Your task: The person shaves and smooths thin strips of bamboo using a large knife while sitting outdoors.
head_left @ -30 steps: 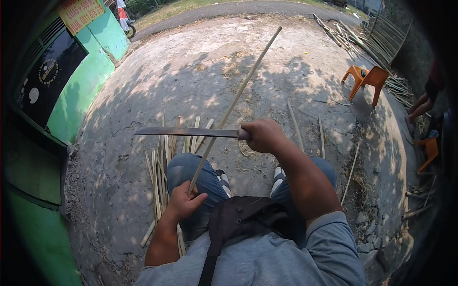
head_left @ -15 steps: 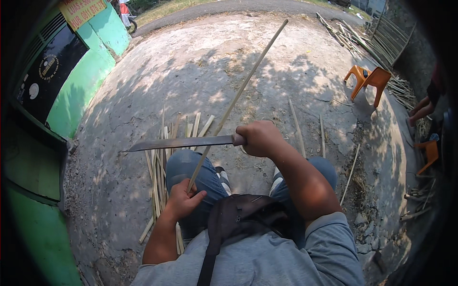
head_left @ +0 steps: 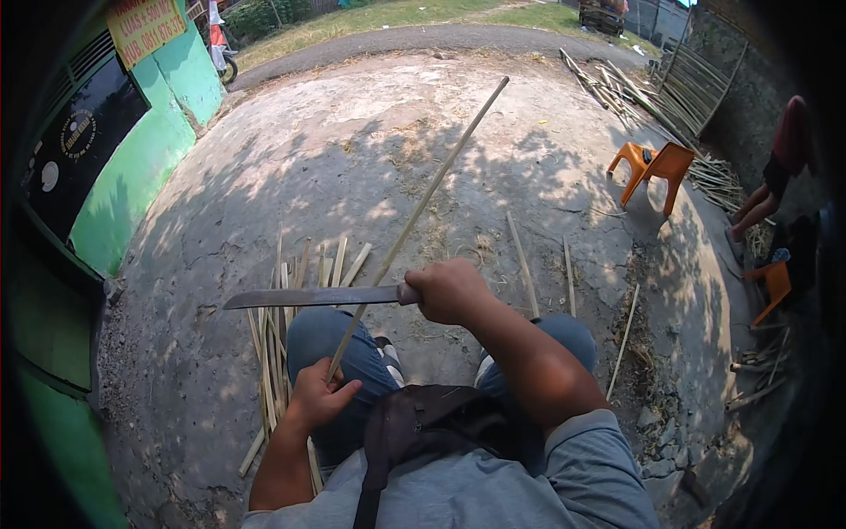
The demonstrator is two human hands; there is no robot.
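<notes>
Over my left knee, my left hand [head_left: 319,397] is closed round the lower end of a long thin bamboo strip [head_left: 429,191], which slants up and away to the right. My right hand [head_left: 451,291] grips the handle of a machete [head_left: 319,297]. The long blade points left and lies across the strip, above my left knee; whether it bites into the strip I cannot tell. Several split bamboo strips [head_left: 269,375] lie bundled on the ground beside and beyond my left leg. Three single strips, one of them a thin strip [head_left: 623,342], lie beyond and beside my right knee.
An orange plastic chair [head_left: 654,172] stands on the concrete ground at the far right, near a bamboo pile [head_left: 604,93]. Another person [head_left: 775,167] is at the right edge by a second orange chair [head_left: 768,286]. A green wall [head_left: 132,203] rises on the left.
The view has tilted up and shifted slightly, so more of the road and the other person shows. Both hands keep their grips, and the blade still crosses the strip at nearly the same place.
</notes>
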